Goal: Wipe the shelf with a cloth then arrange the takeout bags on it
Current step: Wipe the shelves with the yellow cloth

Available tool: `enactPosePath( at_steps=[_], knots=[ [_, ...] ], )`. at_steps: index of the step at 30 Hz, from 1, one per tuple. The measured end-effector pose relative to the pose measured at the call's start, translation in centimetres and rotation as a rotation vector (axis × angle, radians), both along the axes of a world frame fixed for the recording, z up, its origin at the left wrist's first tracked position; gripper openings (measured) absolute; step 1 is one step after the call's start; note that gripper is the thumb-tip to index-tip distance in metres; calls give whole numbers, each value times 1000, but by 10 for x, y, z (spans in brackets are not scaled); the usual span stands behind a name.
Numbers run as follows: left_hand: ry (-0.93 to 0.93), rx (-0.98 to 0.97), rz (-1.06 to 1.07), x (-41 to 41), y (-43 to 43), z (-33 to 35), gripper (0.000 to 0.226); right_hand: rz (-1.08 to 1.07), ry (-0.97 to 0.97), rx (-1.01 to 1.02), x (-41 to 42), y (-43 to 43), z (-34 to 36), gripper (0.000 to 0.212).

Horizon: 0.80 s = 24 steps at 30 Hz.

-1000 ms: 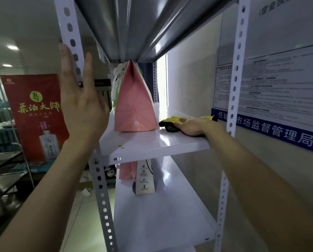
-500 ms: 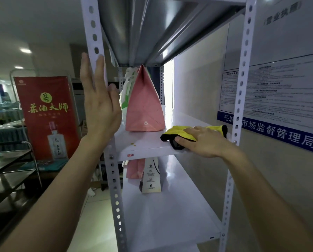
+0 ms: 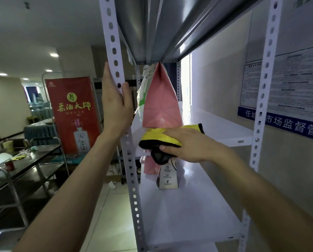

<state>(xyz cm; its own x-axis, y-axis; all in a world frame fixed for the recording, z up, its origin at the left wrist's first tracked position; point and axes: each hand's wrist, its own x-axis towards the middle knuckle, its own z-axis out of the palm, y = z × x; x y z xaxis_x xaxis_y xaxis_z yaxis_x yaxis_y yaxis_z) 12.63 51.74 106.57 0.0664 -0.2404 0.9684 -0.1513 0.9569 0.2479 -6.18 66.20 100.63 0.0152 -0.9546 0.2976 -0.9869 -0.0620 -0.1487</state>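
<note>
**A:** Yellow cloth (image 3: 161,137) with a black border, where does it lie in the head view?

**B:** It lies at the front edge of the white middle shelf (image 3: 215,124), just in front of the pink bag (image 3: 161,104). One black corner hangs down over the edge.

**A:** And the right hand (image 3: 186,145)?

**B:** It lies flat on top of the cloth, with the fingers stretched out and pressing, and the thumb at the black border.

**A:** What does the left hand (image 3: 115,104) do?

**B:** It holds the perforated post (image 3: 113,42) at the front left of the rack, with straight fingers along one side and the thumb on the other.

**A:** Are there other bags?

**B:** A white bag (image 3: 143,95) stands behind the pink bag. On the lower shelf (image 3: 188,206) stand a beige bag (image 3: 168,179) and a second pink bag (image 3: 151,167), which is partly hidden.
</note>
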Motion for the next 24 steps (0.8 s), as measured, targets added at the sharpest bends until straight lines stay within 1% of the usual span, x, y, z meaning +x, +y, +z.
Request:
enactPosePath(
  at_steps=[2,4,6,8,9,11,12,14,18,24],
  knots=[
    [0,3,16,0,0,1,65,-69,-62,21,-31,18,2,71],
    [5,3,23,-1,0,0,65,-111,-96,22,-44,31,1,79],
    [-4,10,28,0,-1,0,66,-143,-85,-3,-33,30,2,89],
    [-22,22,25,1,-1,-1,67,-146,-64,-38,-5,12,3,97],
    [-22,27,28,1,-1,-1,67,-112,-49,-41,13,-3,4,96],
    [-15,29,43,1,0,0,66,-21,-9,-17,50,-30,3,84],
    [-18,31,46,1,1,1,67,-1,5,-8,64,-41,2,78],
    [-40,44,44,1,1,0,67,-6,5,-9,73,-50,-2,72],
    [-48,48,59,2,0,-1,68,3,-26,3,37,-23,-1,67],
    [-6,25,36,-2,-5,-2,66,-235,-105,84,-58,39,9,71]
  ],
)
